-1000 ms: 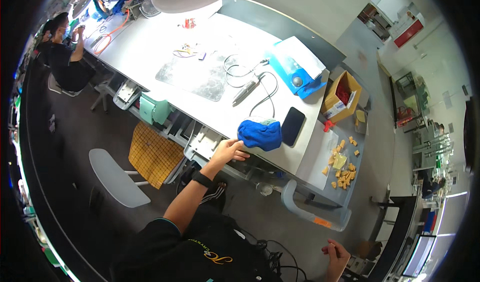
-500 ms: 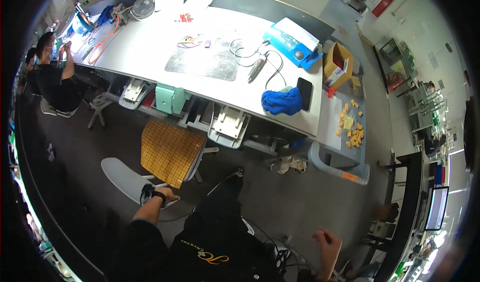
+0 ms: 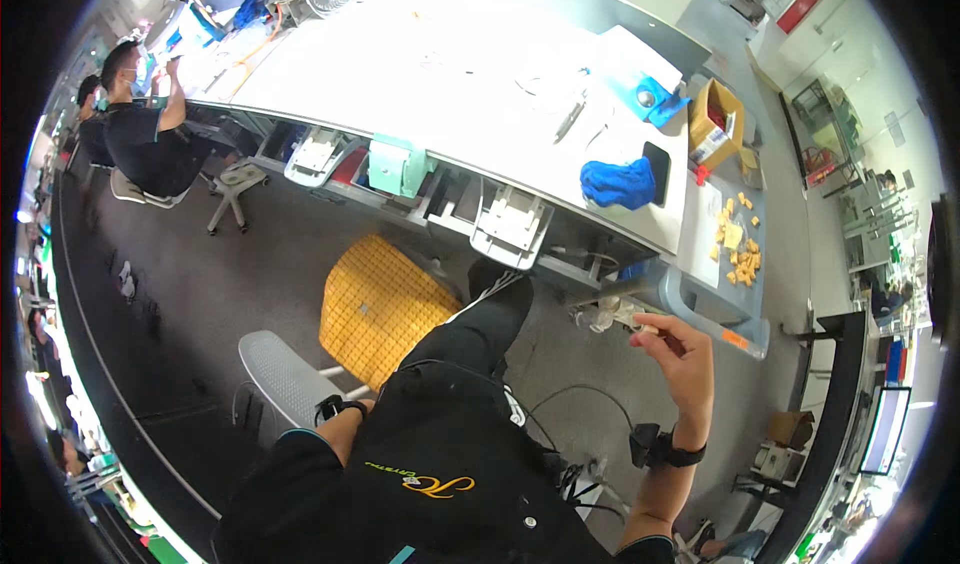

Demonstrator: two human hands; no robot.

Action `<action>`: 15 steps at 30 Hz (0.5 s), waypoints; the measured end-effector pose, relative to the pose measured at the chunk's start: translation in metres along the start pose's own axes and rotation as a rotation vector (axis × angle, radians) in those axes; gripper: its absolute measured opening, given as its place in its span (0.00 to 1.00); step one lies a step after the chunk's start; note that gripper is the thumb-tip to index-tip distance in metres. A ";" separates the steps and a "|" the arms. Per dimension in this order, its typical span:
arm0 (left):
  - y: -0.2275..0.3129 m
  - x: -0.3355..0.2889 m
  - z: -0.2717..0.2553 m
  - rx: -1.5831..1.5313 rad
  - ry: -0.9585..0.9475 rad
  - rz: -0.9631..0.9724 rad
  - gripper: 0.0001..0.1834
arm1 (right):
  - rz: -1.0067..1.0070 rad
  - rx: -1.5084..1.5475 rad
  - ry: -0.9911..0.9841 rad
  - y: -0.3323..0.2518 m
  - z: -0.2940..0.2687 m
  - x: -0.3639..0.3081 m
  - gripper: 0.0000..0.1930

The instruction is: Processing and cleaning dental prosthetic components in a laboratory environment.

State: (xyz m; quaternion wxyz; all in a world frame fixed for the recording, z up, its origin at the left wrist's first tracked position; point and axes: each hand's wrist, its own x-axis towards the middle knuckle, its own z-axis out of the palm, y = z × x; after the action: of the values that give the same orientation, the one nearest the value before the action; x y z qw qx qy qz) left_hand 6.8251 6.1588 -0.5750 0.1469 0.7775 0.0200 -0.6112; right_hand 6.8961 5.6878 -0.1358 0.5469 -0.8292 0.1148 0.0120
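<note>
My right hand (image 3: 684,362) is raised in front of the bench's right end, thumb and fingertips pinched together. A small pale bit shows at the fingertips, too small to name. A black strap with a small device (image 3: 660,448) circles that wrist. My left hand (image 3: 364,407) is low beside my body, next to the chair; its fingers are hidden. Another black wrist device (image 3: 336,406) sits on that arm. The chair has a yellow-orange woven seat cover (image 3: 385,309) and a grey backrest (image 3: 290,379). My leg (image 3: 490,309) is between the seat and the bench.
On the white bench (image 3: 400,104) lie a blue cloth (image 3: 618,184), a dark phone (image 3: 657,171), a handpiece (image 3: 570,121) and a blue machine (image 3: 640,94). A grey cart (image 3: 760,309) beside it bears several yellow pieces (image 3: 742,264) and a cardboard box (image 3: 716,124). A co-worker (image 3: 150,134) sits far left.
My right hand has risen from the lower right toward the cart's edge. My left hand has drawn in toward my body. My leg now reaches nearer the bench, and the benchtop looks brighter.
</note>
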 end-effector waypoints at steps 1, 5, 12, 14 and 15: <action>0.007 -0.006 -0.018 -0.256 0.012 -0.031 0.17 | -0.004 0.003 -0.003 0.000 0.011 0.009 0.10; 0.026 -0.011 -0.149 -0.439 0.470 0.208 0.15 | -0.140 -0.007 -0.056 0.001 0.051 0.049 0.10; 0.262 -0.217 -0.329 -0.603 0.538 0.771 0.13 | -0.468 0.049 0.076 0.027 0.160 0.136 0.14; 0.284 -0.217 -0.322 -0.676 0.420 1.017 0.13 | -0.661 -0.043 0.179 0.034 0.190 0.169 0.16; 0.285 -0.207 -0.322 -0.659 0.346 1.129 0.13 | -0.766 -0.128 0.238 0.038 0.205 0.184 0.18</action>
State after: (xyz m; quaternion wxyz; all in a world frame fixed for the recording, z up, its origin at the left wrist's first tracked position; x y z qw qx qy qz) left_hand 7.1374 5.9987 -0.2512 0.6678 0.6699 -0.1809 -0.2694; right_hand 7.0889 5.8272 -0.2794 0.4419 -0.8400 -0.1406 -0.2817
